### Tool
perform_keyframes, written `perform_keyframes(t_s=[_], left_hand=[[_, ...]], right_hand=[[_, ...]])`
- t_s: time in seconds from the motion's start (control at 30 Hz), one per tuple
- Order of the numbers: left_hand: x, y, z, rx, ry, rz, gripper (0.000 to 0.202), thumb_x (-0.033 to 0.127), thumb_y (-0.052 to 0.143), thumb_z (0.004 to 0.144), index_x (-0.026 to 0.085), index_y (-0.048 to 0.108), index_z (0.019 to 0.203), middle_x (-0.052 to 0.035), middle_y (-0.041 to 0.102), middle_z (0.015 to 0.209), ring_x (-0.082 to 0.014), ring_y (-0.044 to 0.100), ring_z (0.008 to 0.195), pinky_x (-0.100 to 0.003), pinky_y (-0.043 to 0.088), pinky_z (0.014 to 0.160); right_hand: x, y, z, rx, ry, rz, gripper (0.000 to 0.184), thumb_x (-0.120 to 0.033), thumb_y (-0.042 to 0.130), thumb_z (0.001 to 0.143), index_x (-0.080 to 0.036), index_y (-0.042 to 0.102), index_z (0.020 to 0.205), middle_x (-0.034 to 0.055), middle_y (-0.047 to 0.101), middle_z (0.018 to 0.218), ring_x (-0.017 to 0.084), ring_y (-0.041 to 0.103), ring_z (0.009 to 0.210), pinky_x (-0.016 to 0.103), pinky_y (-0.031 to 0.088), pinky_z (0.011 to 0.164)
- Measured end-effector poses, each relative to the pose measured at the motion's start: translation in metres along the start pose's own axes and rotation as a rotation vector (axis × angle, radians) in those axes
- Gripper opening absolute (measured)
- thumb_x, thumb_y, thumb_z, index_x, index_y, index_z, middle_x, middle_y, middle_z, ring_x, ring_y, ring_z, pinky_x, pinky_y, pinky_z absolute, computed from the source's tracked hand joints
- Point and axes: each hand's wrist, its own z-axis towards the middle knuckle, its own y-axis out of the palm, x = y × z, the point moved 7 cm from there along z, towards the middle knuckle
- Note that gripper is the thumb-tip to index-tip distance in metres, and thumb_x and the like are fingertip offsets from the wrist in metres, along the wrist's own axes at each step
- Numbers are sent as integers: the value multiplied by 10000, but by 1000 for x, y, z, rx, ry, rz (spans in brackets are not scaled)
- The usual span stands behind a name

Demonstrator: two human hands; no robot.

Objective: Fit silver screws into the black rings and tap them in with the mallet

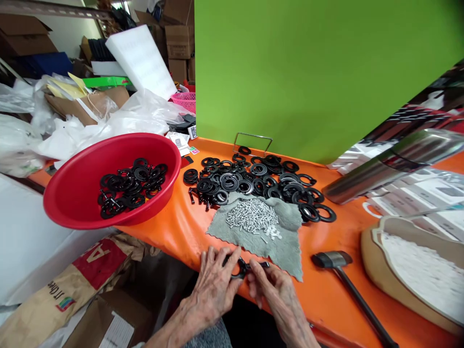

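Note:
My left hand (213, 280) and my right hand (275, 287) meet at the near edge of the orange table (188, 232). Both pinch a small black plastic ring part (243, 267) between the fingertips. Just beyond them lies a grey cloth (286, 251) with a heap of small silver screws (253, 218). A big pile of black rings (253, 181) spreads behind the cloth. To the left, a red bowl (72, 188) holds several assembled black parts (130, 186).
A black-headed mallet (331, 260) lies on the table to the right of my hands. A beige tub (373, 261) with white material stands at the far right. A green board (308, 72) rises behind the table. Cardboard boxes, plastic bags and a paper sack (72, 285) crowd the left.

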Motion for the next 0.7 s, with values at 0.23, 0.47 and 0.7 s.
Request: perform_keyframes(t_s=[0.23,0.47,0.7], left_hand=[[-3,-7,13,57,198,100,666,423,620,847,233,364,1431,-83,393,1484,-376,245,1363,-659,213,1086],[-8,3,12,133,128,168,638,530,530,879,255,363,1431,-37,405,1488,-347,257,1381,-651,199,1102],[-10,6,13,123,126,178,649,572,466,896,258,332,1448,-29,374,1506,-349,237,1392,-644,189,1107]], right_hand=[[6,-3,1,4,19,59,547,-706,638,664,-169,597,568,32,576,394,89,426,280,211,301,330],[-2,-2,-5,25,34,163,557,-706,700,581,-157,614,537,29,570,397,100,467,322,215,359,343],[-10,-34,0,171,21,292,516,-668,740,554,-169,608,567,15,588,447,91,476,366,208,373,358]])
